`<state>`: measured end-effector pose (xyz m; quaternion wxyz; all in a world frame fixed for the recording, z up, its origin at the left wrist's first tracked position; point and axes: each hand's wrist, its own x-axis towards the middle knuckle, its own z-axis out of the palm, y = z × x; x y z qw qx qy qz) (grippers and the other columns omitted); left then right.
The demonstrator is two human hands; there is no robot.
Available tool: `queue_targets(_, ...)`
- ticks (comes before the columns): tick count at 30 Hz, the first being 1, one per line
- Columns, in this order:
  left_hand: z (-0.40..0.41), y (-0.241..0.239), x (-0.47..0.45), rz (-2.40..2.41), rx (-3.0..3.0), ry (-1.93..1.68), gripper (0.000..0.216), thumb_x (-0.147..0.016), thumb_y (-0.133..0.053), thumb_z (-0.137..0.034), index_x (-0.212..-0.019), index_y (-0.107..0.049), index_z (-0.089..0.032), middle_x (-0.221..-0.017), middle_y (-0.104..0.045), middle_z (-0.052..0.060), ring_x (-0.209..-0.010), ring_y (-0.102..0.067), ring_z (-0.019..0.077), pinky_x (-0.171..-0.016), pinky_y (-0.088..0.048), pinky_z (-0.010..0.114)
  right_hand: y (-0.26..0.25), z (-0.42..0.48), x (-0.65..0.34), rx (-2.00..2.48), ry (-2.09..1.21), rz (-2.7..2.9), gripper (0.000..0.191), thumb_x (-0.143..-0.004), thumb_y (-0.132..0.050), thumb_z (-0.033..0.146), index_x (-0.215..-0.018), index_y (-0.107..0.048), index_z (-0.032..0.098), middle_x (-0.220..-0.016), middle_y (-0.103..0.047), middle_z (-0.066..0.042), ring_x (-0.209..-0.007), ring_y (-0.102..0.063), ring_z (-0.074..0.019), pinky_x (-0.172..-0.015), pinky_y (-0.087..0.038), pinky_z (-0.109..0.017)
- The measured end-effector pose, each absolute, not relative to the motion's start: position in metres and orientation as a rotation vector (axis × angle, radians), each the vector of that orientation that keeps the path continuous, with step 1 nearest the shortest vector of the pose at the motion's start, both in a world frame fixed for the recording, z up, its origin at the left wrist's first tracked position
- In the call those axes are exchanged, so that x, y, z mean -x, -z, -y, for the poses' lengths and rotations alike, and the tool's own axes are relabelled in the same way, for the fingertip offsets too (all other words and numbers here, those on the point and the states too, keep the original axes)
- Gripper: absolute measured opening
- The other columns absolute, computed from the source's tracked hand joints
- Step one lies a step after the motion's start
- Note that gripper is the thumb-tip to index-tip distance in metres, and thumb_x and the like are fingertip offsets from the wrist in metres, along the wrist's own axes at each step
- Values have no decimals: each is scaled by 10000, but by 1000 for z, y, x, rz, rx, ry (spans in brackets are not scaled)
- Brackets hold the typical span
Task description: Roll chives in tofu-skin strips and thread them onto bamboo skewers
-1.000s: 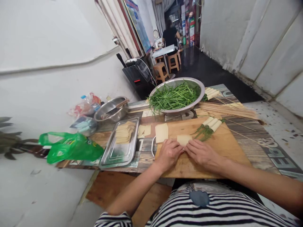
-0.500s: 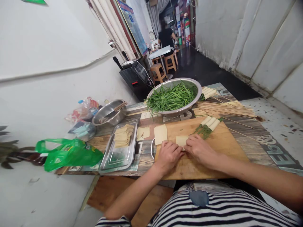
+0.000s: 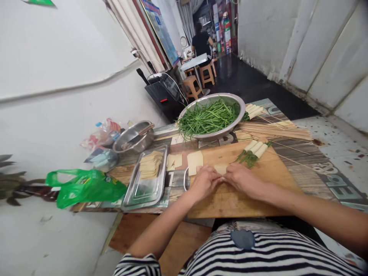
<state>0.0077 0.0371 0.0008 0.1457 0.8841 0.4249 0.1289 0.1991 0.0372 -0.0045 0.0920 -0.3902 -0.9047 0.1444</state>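
My left hand [image 3: 204, 181] and my right hand [image 3: 240, 178] meet over a pale tofu-skin sheet [image 3: 220, 168] on the wooden cutting board [image 3: 258, 184]. Both hands have fingers curled onto the sheet's near edge and cover most of it. Another flat sheet [image 3: 195, 162] lies just to the left on the board. Three finished rolls with green stems [image 3: 252, 151] lie at the board's far right. A large metal bowl of green chives [image 3: 209, 116] stands behind the board.
A metal tray with stacked sheets [image 3: 148, 174] sits left of the board, beside a smaller metal bowl [image 3: 133, 137] and a green plastic bag [image 3: 86, 186]. Bamboo skewers [image 3: 276, 131] lie at the right. A person sits far back at a table with stools [image 3: 198, 73].
My hands have drawn closer together and slid a little forward over the sheet, so less of it shows. The view shifted slightly.
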Motion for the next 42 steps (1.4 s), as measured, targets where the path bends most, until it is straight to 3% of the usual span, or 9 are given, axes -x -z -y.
queue_targets(5,-37,15,-2,-1160,-2562,-523,194,-933,-569,-338,-920,-731,-232,-761,-687,24,-768,-572,170,-720,-332,320,-2,-51,-200,1195,-688,2644,239,-923,-518,214,-910,-737,119,-878,-698,-120,-820,-605,-206,-702,-364,-278)
queue_targets(16,-26,21,1,-1174,-2897,-639,191,-960,-534,-326,-1036,-666,-211,-931,-702,40,-928,-553,180,-792,-300,355,15,-50,-201,1205,-740,2471,256,-908,-525,225,-821,-751,141,-784,-669,-87,-745,-561,-167,-662,-343,-257)
queue_targets(19,-34,21,1,-1134,-2900,-507,204,-975,-503,-318,-984,-677,-211,-908,-693,40,-897,-544,168,-773,-304,347,27,-40,-200,1196,-570,2435,310,-949,-471,257,-832,-735,144,-766,-629,-77,-760,-534,-173,-683,-355,-275)
queue_targets(24,-42,16,0,-1078,-2896,-366,228,-974,-502,-328,-896,-674,-201,-861,-666,34,-885,-530,169,-758,-295,351,37,-20,-201,1028,129,2495,290,-968,-404,181,-953,-686,113,-843,-595,-101,-834,-481,-212,-755,-354,-335)
queue_targets(27,-42,14,0,-1078,-2895,-378,210,-972,-506,-330,-930,-677,-216,-874,-654,32,-893,-519,171,-755,-290,352,36,-16,-201,923,337,2510,296,-963,-393,136,-882,-677,107,-803,-569,-93,-824,-459,-212,-756,-342,-339)
queue_targets(32,-39,19,0,-1154,-2925,-410,182,-952,-539,-337,-1012,-663,-219,-959,-639,46,-932,-506,193,-751,-300,345,34,-23,-200,1059,174,2593,258,-961,-423,140,-859,-659,115,-801,-560,-71,-814,-460,-198,-722,-335,-316)
queue_targets(36,-37,24,1,-1122,-2973,-439,218,-984,-472,-309,-1057,-633,-181,-882,-643,52,-874,-515,187,-743,-319,343,27,-31,-201,1132,9,2656,247,-966,-444,188,-847,-651,128,-827,-576,-66,-805,-476,-192,-707,-340,-312)
queue_targets(39,-39,23,0,-1093,-2986,-440,239,-1003,-427,-290,-1002,-639,-180,-845,-651,49,-864,-530,174,-775,-319,350,22,-33,-203,1119,-52,2663,302,-977,-420,215,-800,-653,140,-809,-580,-71,-777,-477,-189,-695,-347,-318)
queue_targets(42,-43,15,-3,-1090,-2937,-397,248,-995,-449,-297,-930,-661,-185,-816,-650,44,-852,-538,171,-775,-309,354,22,-32,-205,1102,5,2644,299,-984,-403,218,-880,-672,137,-811,-585,-77,-796,-482,-199,-713,-357,-328)
